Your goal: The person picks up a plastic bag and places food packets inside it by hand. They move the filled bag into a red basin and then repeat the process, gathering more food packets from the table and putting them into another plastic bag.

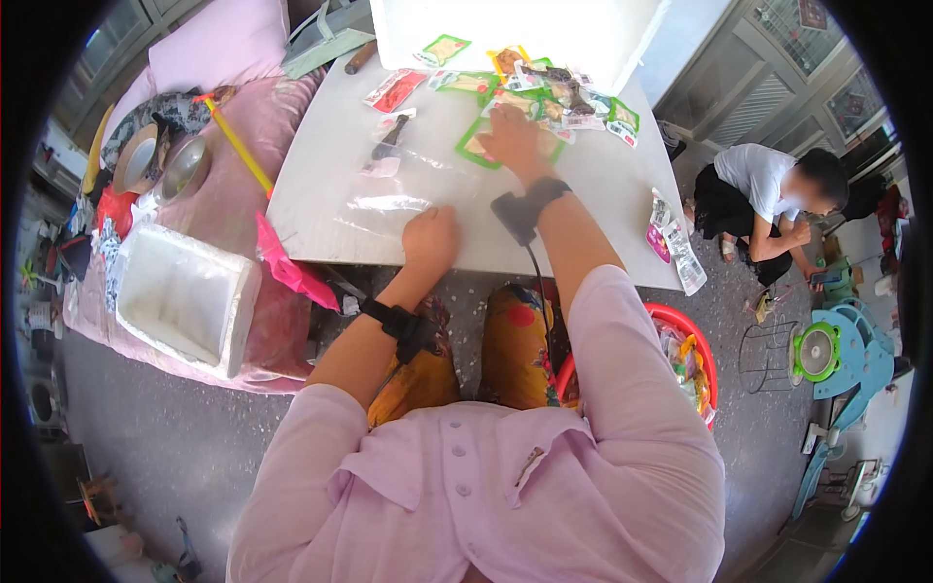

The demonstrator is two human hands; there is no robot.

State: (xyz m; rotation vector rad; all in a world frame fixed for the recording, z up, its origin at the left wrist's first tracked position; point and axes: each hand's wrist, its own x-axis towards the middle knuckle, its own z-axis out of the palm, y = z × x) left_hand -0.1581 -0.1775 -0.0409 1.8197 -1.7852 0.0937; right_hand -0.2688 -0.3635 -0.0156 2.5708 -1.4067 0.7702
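My left hand (431,239) is closed in a fist at the table's near edge, beside a clear plastic bag (384,203); what it holds, if anything, is hidden. Over a green-edged packet (473,146) lies my right hand (513,139), thumb and fingers apart, touching the pile. Several green, yellow and dark packets (569,92) overlap just beyond it. Left of the pile are a red packet (397,89) and a dark-filled packet (388,144). Another green packet (444,49) lies farther back.
A white foam box (515,29) stands at the table's (316,185) back. More packets (675,238) lie at its right edge, above a red basket (712,374) on the floor. A person (768,185) crouches at right. At left, another foam box (185,291) sits on pink cloth.
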